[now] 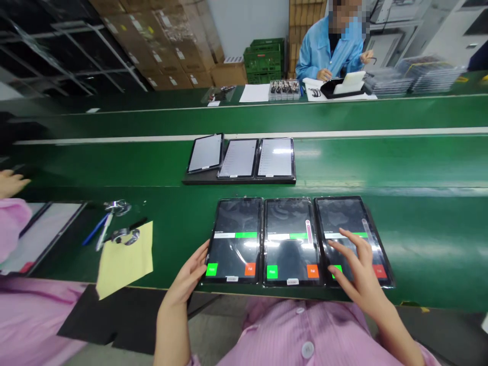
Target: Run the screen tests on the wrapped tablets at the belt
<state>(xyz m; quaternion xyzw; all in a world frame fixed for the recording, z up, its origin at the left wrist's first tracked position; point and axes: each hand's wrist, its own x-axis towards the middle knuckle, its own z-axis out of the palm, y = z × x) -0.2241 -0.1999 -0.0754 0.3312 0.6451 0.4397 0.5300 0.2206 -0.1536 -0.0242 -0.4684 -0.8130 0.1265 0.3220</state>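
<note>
Three tablets lie side by side near the bench edge, their dark screens showing green and red buttons. My left hand (190,274) rests against the outer edge of the left tablet (236,244), fingers stretched along it. Over the right tablet (339,213), my right hand (358,264) is open with fingers spread; the thumb is by the green button and the fingertips are over the screen. Whether they touch the glass I cannot tell. Between them, the middle tablet (290,254) shows a pink slider bar near its right side.
Behind, three tablets with pale screens (275,157) lie on a dark board (200,179), the left one tilted. Yellow paper (127,264), pens (102,231) and tape rolls are at left, near another person's pink sleeve (13,226). A person in blue (314,48) works across the bench.
</note>
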